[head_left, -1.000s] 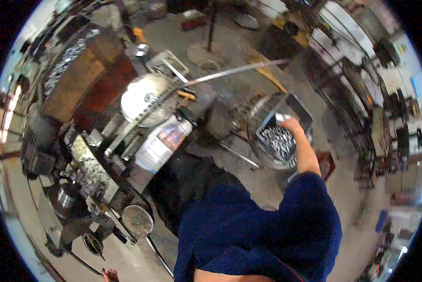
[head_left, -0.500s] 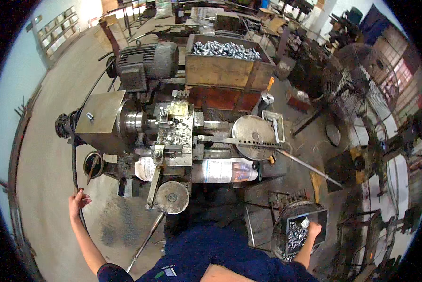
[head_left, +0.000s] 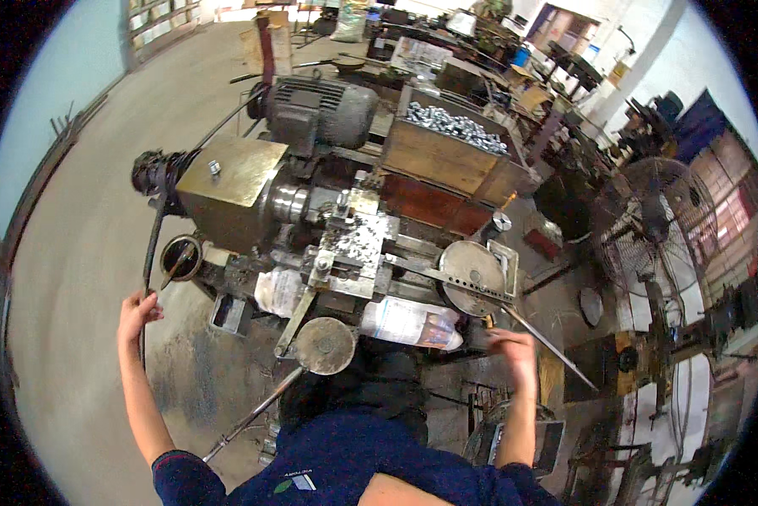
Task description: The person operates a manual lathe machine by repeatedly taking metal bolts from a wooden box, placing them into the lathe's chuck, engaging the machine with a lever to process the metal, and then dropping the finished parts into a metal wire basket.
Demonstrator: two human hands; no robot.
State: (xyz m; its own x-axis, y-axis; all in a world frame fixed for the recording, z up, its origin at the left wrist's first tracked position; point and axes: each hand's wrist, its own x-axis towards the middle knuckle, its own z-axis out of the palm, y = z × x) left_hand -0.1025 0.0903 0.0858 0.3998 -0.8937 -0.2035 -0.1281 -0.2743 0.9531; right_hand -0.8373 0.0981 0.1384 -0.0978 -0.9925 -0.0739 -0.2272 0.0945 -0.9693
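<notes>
My left hand (head_left: pixel 137 318) is closed around a long black rod (head_left: pixel 153 244) that hangs at the left end of a lathe-like machine (head_left: pixel 235 190). My right hand (head_left: pixel 514 350) is raised at the machine's right front, near a round metal handwheel disc (head_left: pixel 473 277) and a slanting steel handle (head_left: pixel 552 347). Motion blurs its fingers, and I cannot make out whether it holds anything. Metal chips cover the cross slide (head_left: pixel 360 244) in the middle. Below my right forearm, a dark tray (head_left: pixel 550 438) is partly hidden.
A wooden crate (head_left: pixel 438 156) heaped with small shiny metal parts stands behind the machine, beside an electric motor (head_left: pixel 324 110). A second round disc (head_left: pixel 326 346) with a slanting handle sits at the front. At the right are a large fan (head_left: pixel 655 207) and other machinery.
My right hand has risen from the tray of small metal parts up toward the machine. My left hand stays at the rod. The view has turned, tilting the machine.
</notes>
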